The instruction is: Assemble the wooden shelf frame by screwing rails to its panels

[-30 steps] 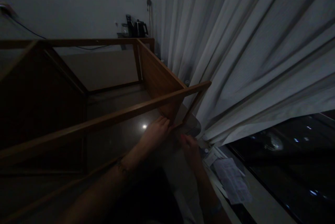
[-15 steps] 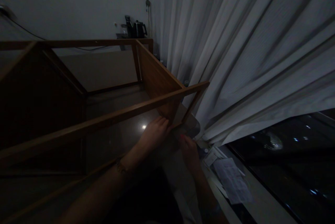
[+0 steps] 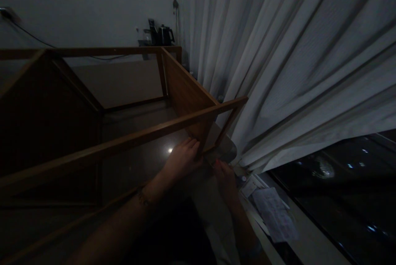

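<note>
A large wooden frame (image 3: 148, 129) with a wooden side panel (image 3: 188, 87) stands over a grey tabletop (image 3: 139, 116). My left hand (image 3: 183, 157) is closed round the frame's lower corner, at the foot of the side panel. Just right of it, my right hand (image 3: 223, 174) is closed in a pinch close to the same corner. A small red spot shows at its fingertips. What those fingers hold is too dark and small to make out.
White curtains (image 3: 278, 58) hang on the right. Papers (image 3: 274, 213) lie on a sill beside a dark window (image 3: 346, 182). A black kettle (image 3: 165, 35) stands behind the frame, and a cable (image 3: 34, 38) runs along the wall.
My right hand has shifted very slightly, its fingertips turning a little by the corner. The left hand and the wooden frame stay in place.
</note>
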`<state>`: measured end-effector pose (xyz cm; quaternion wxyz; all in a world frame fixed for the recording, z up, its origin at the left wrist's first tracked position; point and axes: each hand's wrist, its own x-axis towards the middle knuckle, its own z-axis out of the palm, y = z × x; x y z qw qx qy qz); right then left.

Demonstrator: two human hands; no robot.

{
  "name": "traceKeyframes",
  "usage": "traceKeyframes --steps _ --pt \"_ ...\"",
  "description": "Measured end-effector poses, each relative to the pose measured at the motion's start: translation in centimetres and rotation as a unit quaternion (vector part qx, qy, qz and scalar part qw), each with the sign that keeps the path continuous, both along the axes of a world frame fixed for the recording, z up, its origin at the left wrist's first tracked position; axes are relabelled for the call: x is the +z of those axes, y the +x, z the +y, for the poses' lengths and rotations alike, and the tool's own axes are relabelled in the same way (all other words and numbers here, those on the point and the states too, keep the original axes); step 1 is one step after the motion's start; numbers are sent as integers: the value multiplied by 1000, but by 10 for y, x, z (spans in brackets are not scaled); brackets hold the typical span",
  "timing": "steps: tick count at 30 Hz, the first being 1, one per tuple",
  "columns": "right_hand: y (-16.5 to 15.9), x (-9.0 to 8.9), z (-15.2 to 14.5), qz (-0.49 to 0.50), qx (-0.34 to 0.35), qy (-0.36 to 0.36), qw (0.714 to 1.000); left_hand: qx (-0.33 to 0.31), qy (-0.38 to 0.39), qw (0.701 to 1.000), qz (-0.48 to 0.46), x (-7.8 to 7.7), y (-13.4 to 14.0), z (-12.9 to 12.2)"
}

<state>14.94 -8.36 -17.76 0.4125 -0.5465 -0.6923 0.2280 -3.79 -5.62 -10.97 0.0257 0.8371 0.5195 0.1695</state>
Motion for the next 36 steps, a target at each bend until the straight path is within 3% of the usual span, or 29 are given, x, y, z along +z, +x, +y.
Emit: traceKeyframes --steps 10,25,30,33,36 --pt "-1 2 -2 -3 1 3 1000 16 1 1000 12 -3 3 1" --pt "0 3 -19 80 -17 0 997 59 -63 995 49 19 -10 -6" --pt "-15 5 -34 128 -17 -57 990 121 -73 989 -32 25 -20 -51" --pt "-35 7 -46 150 29 -52 987 146 -28 979 -142 20 -25 -94" --pt "-57 6 -60 152 104 -6 983 130 26 961 -244 10 -32 -134"
